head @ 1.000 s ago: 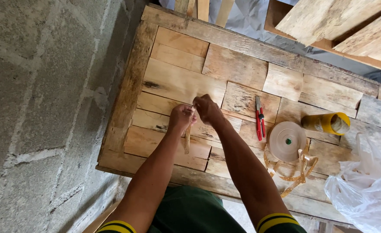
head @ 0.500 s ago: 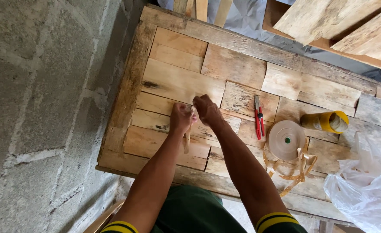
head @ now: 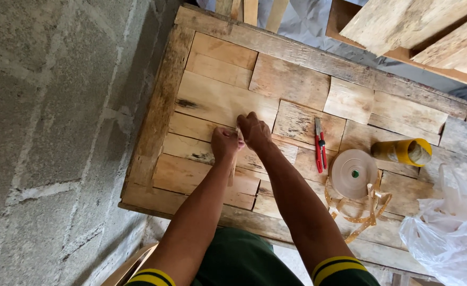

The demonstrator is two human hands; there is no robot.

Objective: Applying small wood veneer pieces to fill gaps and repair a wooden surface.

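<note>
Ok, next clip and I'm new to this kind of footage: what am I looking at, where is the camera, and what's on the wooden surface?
There is no machine: a person works with two bare hands, filmed by a camera worn on their head, looking down. The left hand and right hand meet over a wooden tabletop pieced from flat wood offcuts. Between them they pinch a thin pale strip that hangs toward the person; what it is made of I cannot tell. To the right lie red-handled pliers, a roll of tan tape with loose curls beneath it, a yellow can on its side and a clear plastic bag. A grey block wall stands left.
</note>
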